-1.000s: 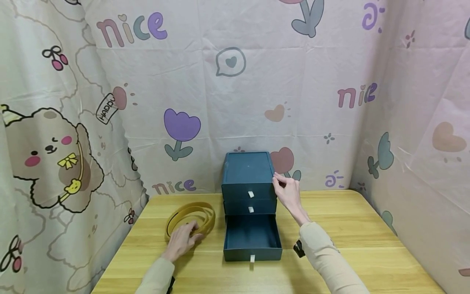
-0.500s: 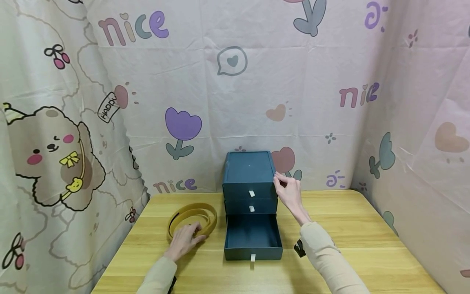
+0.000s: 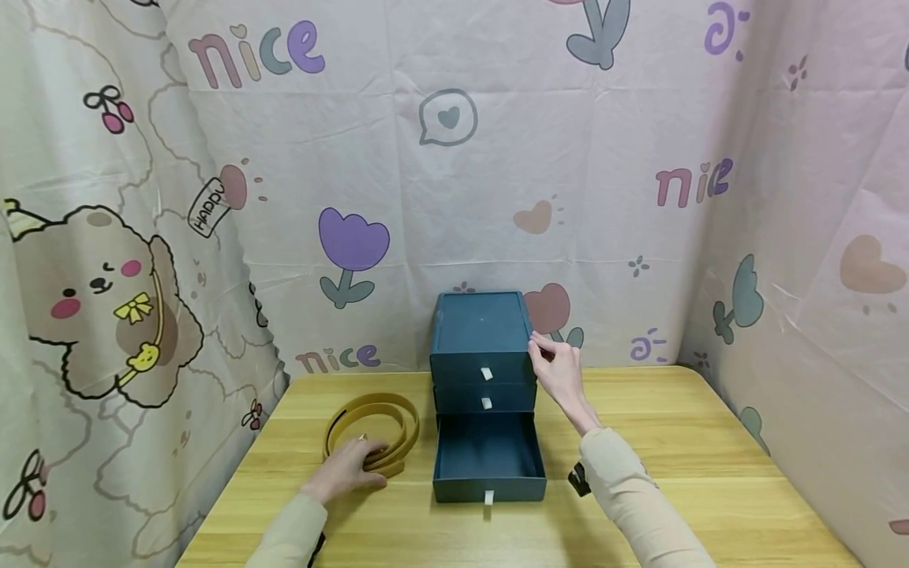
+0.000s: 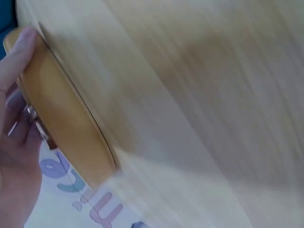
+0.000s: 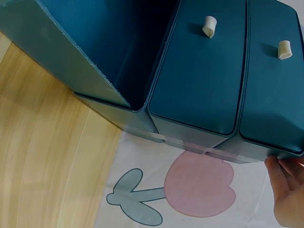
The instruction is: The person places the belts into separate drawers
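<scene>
A coiled mustard-yellow belt lies on the table left of the drawers. My left hand grips its near side. In the left wrist view the thumb lies against the outside of the belt, with fingers and a metal buckle behind it. A dark blue drawer box stands at the table's back. Its bottom drawer is pulled out and bare inside; the upper two are closed. My right hand touches the box's upper right side with its fingertips, seen also in the right wrist view.
Each drawer has a white pull tab, such as the top one. A wooden table carries everything. Printed cloth hangs behind it and on both sides.
My left hand has moved slightly left and nearer, and a loose belt end now shows beside its fingers. The right hand and the drawers stay where they were.
</scene>
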